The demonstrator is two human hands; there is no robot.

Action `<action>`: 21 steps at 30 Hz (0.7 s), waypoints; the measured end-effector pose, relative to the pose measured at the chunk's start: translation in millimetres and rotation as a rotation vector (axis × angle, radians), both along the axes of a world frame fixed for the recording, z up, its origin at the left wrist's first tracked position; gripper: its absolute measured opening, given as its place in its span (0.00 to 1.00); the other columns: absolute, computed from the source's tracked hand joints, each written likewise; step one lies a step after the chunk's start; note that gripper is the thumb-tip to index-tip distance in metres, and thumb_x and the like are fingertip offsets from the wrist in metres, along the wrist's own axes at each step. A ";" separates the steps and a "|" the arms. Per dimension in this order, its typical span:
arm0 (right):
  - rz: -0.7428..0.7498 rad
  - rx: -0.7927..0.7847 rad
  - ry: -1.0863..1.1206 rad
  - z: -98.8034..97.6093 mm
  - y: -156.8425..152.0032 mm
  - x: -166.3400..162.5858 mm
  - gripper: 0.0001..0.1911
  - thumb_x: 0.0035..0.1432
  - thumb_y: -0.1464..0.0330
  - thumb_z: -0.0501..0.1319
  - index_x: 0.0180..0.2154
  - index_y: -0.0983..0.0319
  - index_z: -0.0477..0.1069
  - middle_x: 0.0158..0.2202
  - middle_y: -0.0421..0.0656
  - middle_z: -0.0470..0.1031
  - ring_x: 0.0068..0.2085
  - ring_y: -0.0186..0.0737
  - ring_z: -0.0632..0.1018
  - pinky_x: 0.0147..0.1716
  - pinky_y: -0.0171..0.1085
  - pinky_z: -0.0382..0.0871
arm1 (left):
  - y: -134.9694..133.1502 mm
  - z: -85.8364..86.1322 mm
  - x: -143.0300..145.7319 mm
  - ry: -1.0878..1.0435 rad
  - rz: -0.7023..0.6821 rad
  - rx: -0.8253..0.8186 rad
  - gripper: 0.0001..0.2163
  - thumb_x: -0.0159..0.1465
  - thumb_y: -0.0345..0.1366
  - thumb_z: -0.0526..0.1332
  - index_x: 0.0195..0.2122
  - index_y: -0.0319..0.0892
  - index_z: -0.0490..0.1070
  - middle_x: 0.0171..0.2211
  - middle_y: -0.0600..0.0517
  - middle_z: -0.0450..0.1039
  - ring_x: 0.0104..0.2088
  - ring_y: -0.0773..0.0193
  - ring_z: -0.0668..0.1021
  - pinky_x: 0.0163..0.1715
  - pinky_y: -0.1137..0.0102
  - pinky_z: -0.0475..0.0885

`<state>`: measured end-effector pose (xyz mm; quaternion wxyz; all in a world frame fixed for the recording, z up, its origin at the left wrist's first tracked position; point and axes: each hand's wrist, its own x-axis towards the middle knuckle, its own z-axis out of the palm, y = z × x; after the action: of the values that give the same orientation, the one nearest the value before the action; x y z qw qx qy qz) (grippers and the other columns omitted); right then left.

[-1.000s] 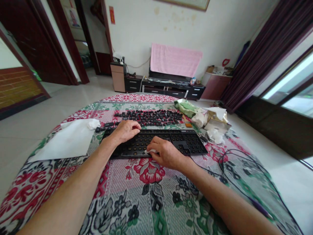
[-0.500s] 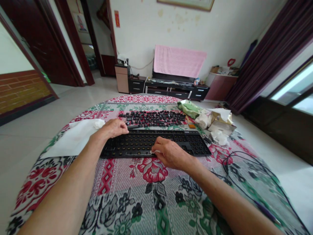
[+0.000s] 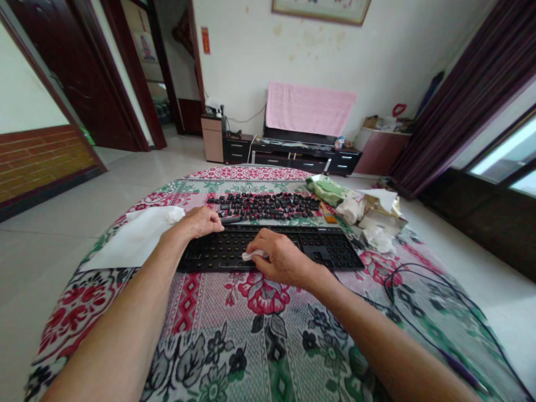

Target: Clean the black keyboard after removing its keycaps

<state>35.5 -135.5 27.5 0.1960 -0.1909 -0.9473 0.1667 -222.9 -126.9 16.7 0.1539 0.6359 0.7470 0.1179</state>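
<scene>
A black keyboard base (image 3: 326, 248) with its keycaps off lies across the floral tablecloth (image 3: 259, 335). My left hand (image 3: 200, 221) rests curled on the keyboard's far left corner, fingers closed against its back edge. My right hand (image 3: 280, 258) sits on the keyboard's near middle, pinching a small white wad of tissue (image 3: 250, 255) against the key sockets. Several loose black keycaps (image 3: 268, 205) lie in rows just behind the keyboard.
A white paper sheet (image 3: 132, 243) lies at the left. A green packet (image 3: 329, 188), crumpled tissues and torn wrappers (image 3: 377, 215) pile up at the right. The black cable (image 3: 414, 290) loops over the right side. A TV stand (image 3: 301, 153) stands against the far wall.
My left hand slid from the keyboard's upper middle to its far left corner. My right hand moved the tissue slightly leftward along the near rows. The camera view shifted a little.
</scene>
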 end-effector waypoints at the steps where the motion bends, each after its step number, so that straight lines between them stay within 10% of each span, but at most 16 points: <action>1: 0.026 0.012 -0.017 -2.1 -2.7 -9.2 0.13 0.54 0.74 0.52 0.38 0.65 0.73 0.35 0.45 0.69 0.37 0.35 0.70 0.38 0.34 0.63 | 0.1 -0.1 -0.1 -0.002 0.005 -0.004 0.13 0.48 0.46 0.60 0.27 0.44 0.76 0.22 0.56 0.72 0.28 0.65 0.73 0.26 0.73 0.61; 21: -0.197 0.021 -0.361 3.4 2.9 -1.5 0.15 0.47 0.73 0.53 0.33 0.63 0.76 0.32 0.47 0.72 0.28 0.35 0.69 0.28 0.35 0.57 | -6.4 8.1 -14.5 -0.058 -0.004 0.046 0.11 0.48 0.38 0.62 0.31 0.43 0.77 0.26 0.55 0.75 0.30 0.65 0.74 0.30 0.73 0.64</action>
<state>34.0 -132.5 30.9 0.0403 -0.3071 -0.9456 0.0999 -237.4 -133.3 24.8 0.1612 0.6369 0.7382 0.1532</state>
